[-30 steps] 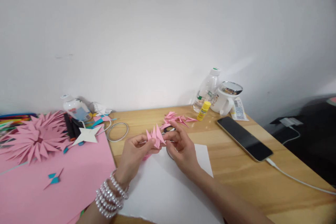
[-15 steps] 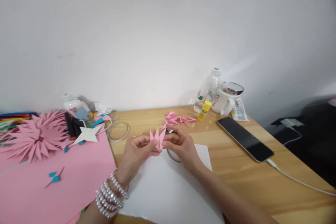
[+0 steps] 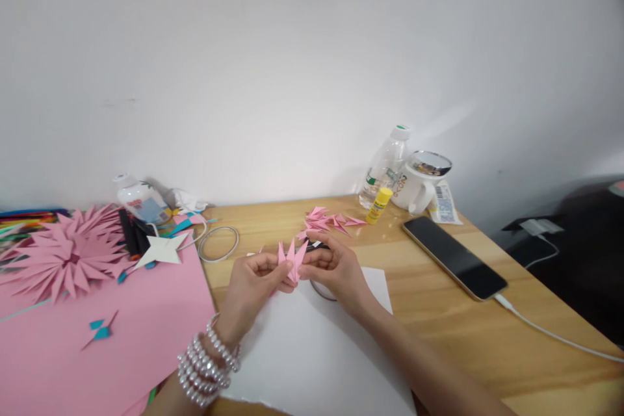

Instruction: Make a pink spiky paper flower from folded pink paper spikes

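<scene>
Between my two hands is a small cluster of folded pink paper points [image 3: 291, 261], spread like a fan with the tips up. My left hand [image 3: 258, 279] pinches it from the left, thumb across the front; pearl bracelets [image 3: 205, 367] circle that wrist. From the right, my right hand [image 3: 336, 270] grips the same cluster with thumb and fingers closed on its edge. Below lies a white sheet of paper [image 3: 322, 351]. A dark ring-shaped object [image 3: 322, 292] shows partly behind my right hand. More folded pink pieces [image 3: 331, 221] lie just beyond the hands.
At the back right stand a yellow glue stick [image 3: 379, 206], a water bottle [image 3: 387, 166] and a white mug [image 3: 416, 185]. A phone [image 3: 453, 257] lies on the right, cable attached. To the left are a large pink paper flower [image 3: 68, 257], pink sheets [image 3: 146, 318] and a white paper star [image 3: 160, 251].
My right thumb and fingers have shifted slightly left on the pink paper cluster. The cluster stays held in both hands, and the view has moved a little.
</scene>
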The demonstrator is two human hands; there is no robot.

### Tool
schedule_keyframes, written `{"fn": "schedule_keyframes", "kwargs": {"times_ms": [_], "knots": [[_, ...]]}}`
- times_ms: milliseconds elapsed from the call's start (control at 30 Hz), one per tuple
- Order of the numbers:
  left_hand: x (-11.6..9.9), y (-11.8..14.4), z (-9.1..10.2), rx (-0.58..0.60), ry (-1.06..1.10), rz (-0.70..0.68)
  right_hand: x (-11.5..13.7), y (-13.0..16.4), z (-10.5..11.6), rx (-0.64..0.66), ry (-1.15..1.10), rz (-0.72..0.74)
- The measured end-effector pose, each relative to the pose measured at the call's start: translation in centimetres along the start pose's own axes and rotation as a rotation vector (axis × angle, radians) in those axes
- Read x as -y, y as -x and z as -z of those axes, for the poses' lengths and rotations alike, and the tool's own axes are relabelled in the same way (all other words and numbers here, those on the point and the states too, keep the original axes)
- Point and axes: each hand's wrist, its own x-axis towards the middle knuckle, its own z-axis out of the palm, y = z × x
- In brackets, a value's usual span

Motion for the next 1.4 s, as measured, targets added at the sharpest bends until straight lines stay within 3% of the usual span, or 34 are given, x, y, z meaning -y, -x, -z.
{"fn": "schedule_keyframes", "kwargs": {"times_ms": [200, 467, 700, 1000, 1400], "knots": [[0.4, -0.1, -0.2, -0.011, 0.020, 0.010, -0.4, 0.1, -0.2, 0.004, 0.038, 0.038], [0.8, -0.3, -0.1, 0.156, 0.195, 0.034, -0.6, -0.2, -0.1, -0.001, 0.001, 0.095], [0.7, -0.3, 0.0, 0.104, 0.156, 0.054, -1.3, -0.1, 0.0, -0.004, 0.060, 0.147], [-0.1, 0.0, -0.1, 0.150, 0.072, -0.027, -1.3, 0.2, -0.4, -0.036, 0.129, 0.136], [0.2, -0.1, -0.2, 0.086, -0.016, -0.034, -0.4, 0.3, -0.5, 0.037, 0.106, 0.142]]}}
